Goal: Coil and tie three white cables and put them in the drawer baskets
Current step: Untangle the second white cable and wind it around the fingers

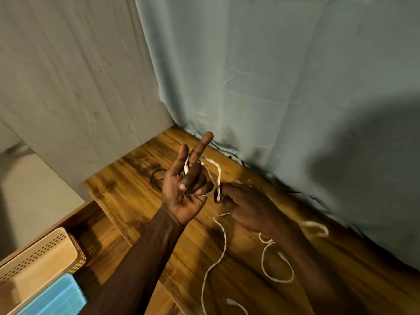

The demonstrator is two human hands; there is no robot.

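Holding its palm up above the table, the left hand (181, 192) extends the index and middle fingers toward 12 o'clock, while the other fingers curl in over the palm. A thin white braided cable (218, 178) is wound around those fingers and held there. From the wrap the cable arcs toward 3 o'clock and drops to the right hand (245, 208), which lies just beside the left hand at its 3 o'clock, back of the hand up, with fingertips pinching the cable at its 9 o'clock edge. Below the pinch, the same cable runs toward 6 o'clock across the brown wood-grain table (141, 201) in a long loose curve and leaves the lower edge of the view.

More white cable loops (277, 279) lie on the table at 5 o'clock from the right hand, partly hidden under the right forearm; whether they belong to the held cable or to another cannot be told. A small white connector end (229, 301) rests on the table near the lower edge.

At 10 o'clock from the left hand, a thin black loop (156, 176) lies on the table. At 7 o'clock, an open wooden drawer (95, 226) holds a beige perforated plastic basket (41, 258) and, touching it toward 6 o'clock, a light blue basket (56, 296). Pale grey-green cloth (272, 76) hangs behind the table from 12 to 3 o'clock.
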